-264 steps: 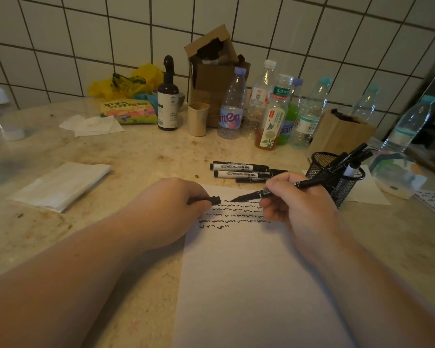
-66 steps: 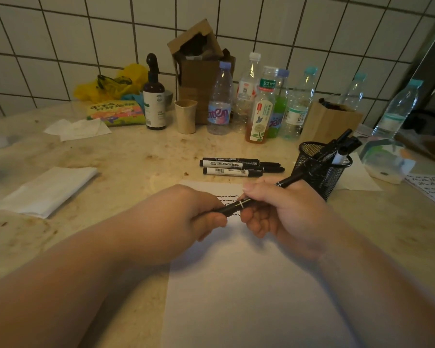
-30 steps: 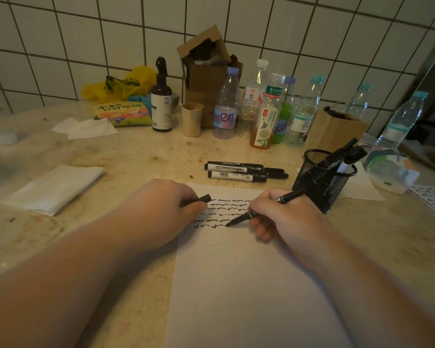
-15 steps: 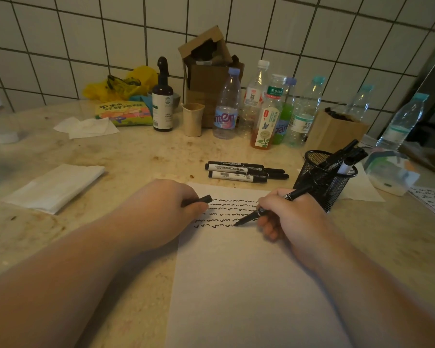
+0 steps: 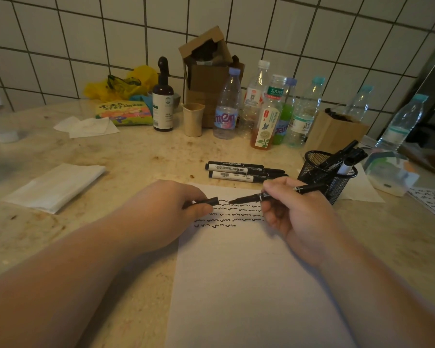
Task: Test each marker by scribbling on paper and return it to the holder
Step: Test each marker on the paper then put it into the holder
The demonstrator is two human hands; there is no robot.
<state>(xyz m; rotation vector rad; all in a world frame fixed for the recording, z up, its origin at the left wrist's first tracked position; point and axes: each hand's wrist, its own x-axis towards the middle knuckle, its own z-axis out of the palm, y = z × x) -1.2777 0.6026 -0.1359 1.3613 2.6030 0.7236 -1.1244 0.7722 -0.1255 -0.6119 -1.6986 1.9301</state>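
Observation:
A white sheet of paper point(image 5: 249, 285) lies in front of me with several rows of black scribbles point(image 5: 234, 214) near its top. My right hand point(image 5: 296, 212) grips an uncapped black marker point(image 5: 254, 197), its tip pointing left, just above the top scribble row. My left hand point(image 5: 166, 212) pinches the marker's black cap point(image 5: 210, 201), whose open end faces the tip a short gap away. Three capped markers point(image 5: 241, 170) lie side by side beyond the paper. A black mesh holder point(image 5: 324, 174) at the right contains several markers.
Plastic bottles point(image 5: 266, 114), a paper cup point(image 5: 192, 119), a dark spray bottle point(image 5: 163, 101) and a cardboard box point(image 5: 209, 79) line the tiled wall. A folded tissue point(image 5: 53, 187) lies at the left. A plastic container point(image 5: 387, 174) sits right of the holder.
A new short scribble row has appeared at the bottom. My right hand lifted the marker off the paper and swung its tip up and left toward the cap in my left hand.

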